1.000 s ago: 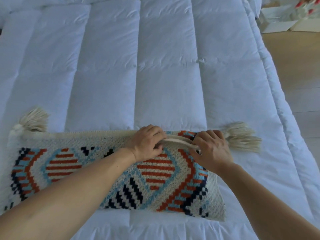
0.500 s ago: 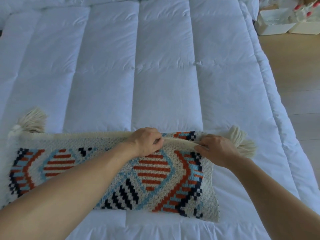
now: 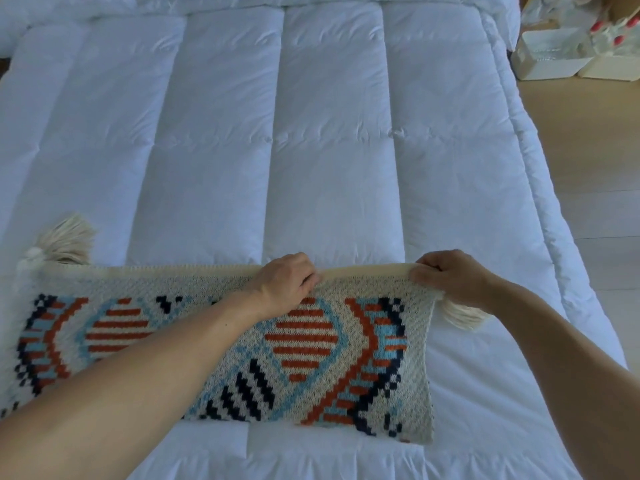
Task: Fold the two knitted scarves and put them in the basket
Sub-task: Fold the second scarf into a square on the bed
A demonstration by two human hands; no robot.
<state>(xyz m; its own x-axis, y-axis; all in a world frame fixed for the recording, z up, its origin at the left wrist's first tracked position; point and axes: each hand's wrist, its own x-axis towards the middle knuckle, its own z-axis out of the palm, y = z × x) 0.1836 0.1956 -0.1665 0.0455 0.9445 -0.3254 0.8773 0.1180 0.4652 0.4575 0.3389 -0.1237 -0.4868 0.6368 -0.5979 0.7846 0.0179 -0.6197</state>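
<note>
Scarf (image 3: 311, 341): lay flat on the bed (image 3: 332, 133), long axis left to right, most of it trailing left of both grips
Left grip (image 3: 287, 282): pinched the far edge near the middle
Right grip (image 3: 450, 278): curled round the far right corner, so nearer that end
Basket: wasn't in shot, guessing the right end gets folded leftward first

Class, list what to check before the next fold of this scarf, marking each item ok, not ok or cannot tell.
1. Left hand grips the scarf at its far edge: ok.
2. Right hand grips the far right corner: ok.
3. Edge between the hands is straight: ok.
4. Left tassel lies clear on the duvet: ok.
5. Basket in view: not ok.
6. Second scarf in view: not ok.
</note>
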